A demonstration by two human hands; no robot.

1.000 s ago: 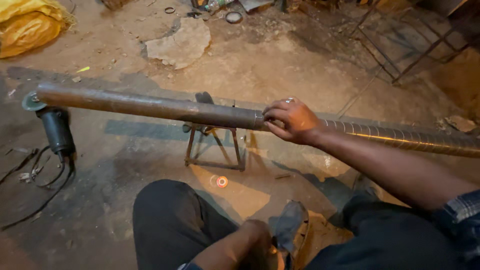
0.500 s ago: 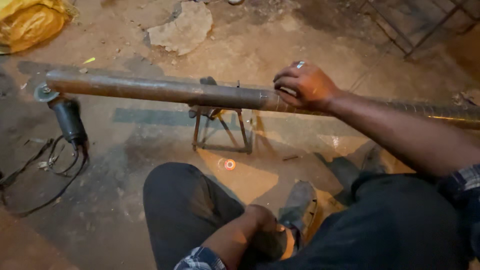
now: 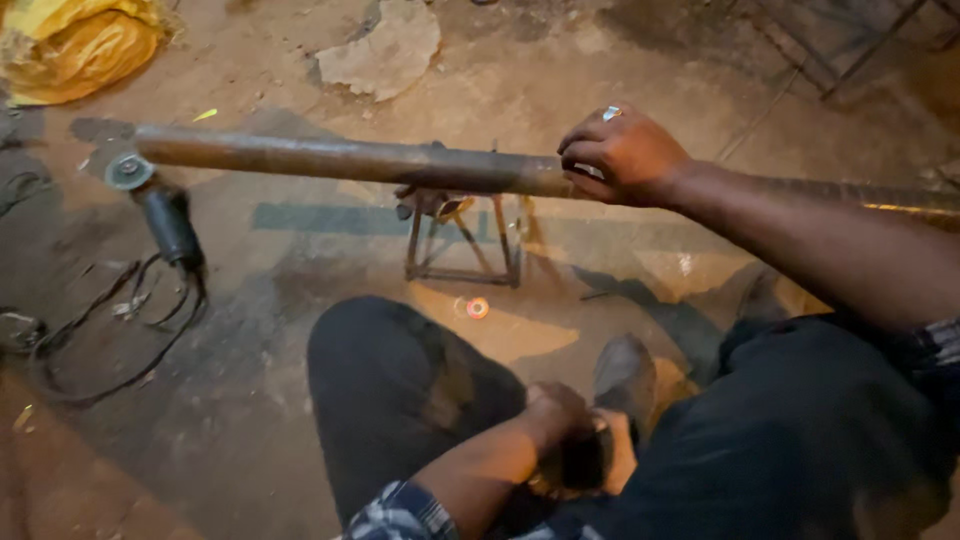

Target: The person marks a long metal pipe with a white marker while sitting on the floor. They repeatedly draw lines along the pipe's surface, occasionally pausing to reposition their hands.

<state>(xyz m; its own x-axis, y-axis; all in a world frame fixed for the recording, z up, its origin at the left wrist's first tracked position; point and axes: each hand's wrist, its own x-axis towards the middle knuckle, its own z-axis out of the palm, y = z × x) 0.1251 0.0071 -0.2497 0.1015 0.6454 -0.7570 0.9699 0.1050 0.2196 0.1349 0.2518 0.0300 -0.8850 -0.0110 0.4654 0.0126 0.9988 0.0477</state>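
While the person sits low over a dirt floor (image 3: 260, 420), the right hand (image 3: 625, 155) rests on top of a long rusty metal pipe (image 3: 340, 160), its fingers curled over the far side and a ring showing on one finger. It grips the pipe with a loose, closed hold. The pipe runs level from well left of that hand, passes under it and goes on along the forearm toward the right edge of the view. Just left of and below the right hand, a small metal stand (image 3: 462, 235) carries the pipe off the floor.

Down between the knees, the left hand (image 3: 560, 420) is curled into a fist around something dark; what it holds is too blurred to tell. A dark shoe (image 3: 625, 375) sits just beside that hand, to its right.

Far left of the right hand, near the pipe's end, an angle grinder (image 3: 160, 210) lies on the floor with its disc close to the pipe and its black cable (image 3: 120, 340) trailing in loops. Between the stand and the left hand, a small round orange ring (image 3: 477, 307) lies on the floor. Beyond the pipe, a flat stone (image 3: 385, 50) and a yellow sack (image 3: 80, 45) lie on the dirt.
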